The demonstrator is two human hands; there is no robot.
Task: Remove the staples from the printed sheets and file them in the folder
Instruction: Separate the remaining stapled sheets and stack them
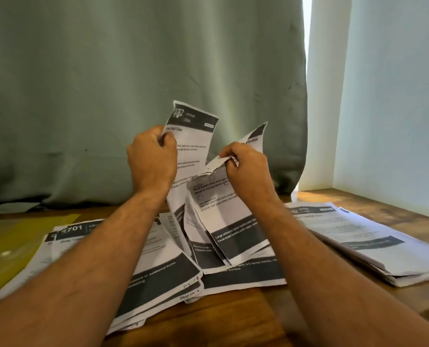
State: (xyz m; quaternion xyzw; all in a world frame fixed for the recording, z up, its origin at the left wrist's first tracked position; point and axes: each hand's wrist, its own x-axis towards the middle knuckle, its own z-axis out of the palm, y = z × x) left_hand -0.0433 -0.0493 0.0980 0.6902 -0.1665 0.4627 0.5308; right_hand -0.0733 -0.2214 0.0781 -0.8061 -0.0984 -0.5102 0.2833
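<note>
Both forearms reach up over the counter [271,321]. Left hand [152,159] and right hand [246,169] pinch stapled sheets [208,196], prying a corner. Loose pages [158,271] wait unfiled; I judge the task midway, with a further stack [353,236] and the yellow folder [13,246] still to go.

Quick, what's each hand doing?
Left hand: grips the upright printed sheet.
Right hand: pinches the folded sheet's corner.

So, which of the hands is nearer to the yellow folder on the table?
The left. The left hand is raised above the scattered sheets, gripping a printed sheet, with the yellow folder lying below and to its left. The right hand is farther right, pinching another sheet.
</note>
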